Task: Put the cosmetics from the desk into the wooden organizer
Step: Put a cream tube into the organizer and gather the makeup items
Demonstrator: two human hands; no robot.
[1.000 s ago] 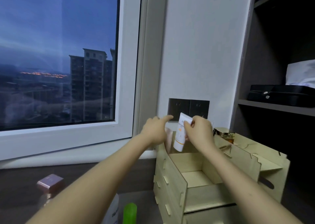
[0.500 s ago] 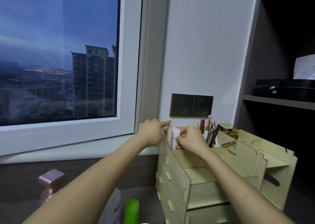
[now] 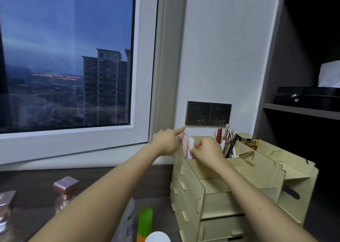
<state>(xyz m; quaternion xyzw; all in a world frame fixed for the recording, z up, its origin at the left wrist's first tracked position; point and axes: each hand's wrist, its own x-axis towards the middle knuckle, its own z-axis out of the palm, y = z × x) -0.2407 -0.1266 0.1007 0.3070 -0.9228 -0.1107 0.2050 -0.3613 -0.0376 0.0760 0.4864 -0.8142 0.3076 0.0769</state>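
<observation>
Progress since a second ago: the white plastic tube [image 3: 191, 146] that was held up high over the pale plywood organizer [image 3: 185, 183], orange print showing, is now sunk deep into the back left compartment, only its top end poking over the rim. Right hand [image 3: 207, 152] has dropped with it and sits low at the compartment edge, fingers curled in and pinched on the white plastic tube. Left hand [image 3: 166, 141] has barely moved: parked at the organizer's back left corner, index finger straight and lying along the top of a flat pink packet [image 3: 184, 141] that stands just beside the tube against the side wall, other fingers curled under, and whether they grip anything is impossible to tell. With the right hand lower, the next compartment over shows a red lipstick [image 3: 219, 135] and a bunch of makeup brushes [image 3: 228, 137] standing upright, a gold-lidded jar [image 3: 247, 140] past them. On the dark desk [image 3: 156, 179] in front wait a glass bottle with a square rose-gold cap [image 3: 65, 184], a green-capped tube [image 3: 145, 219] and a white bottle with blue lettering [image 3: 128, 221], and a second rose-gold-capped bottle [image 3: 6, 200] has slid into view at the left edge.
</observation>
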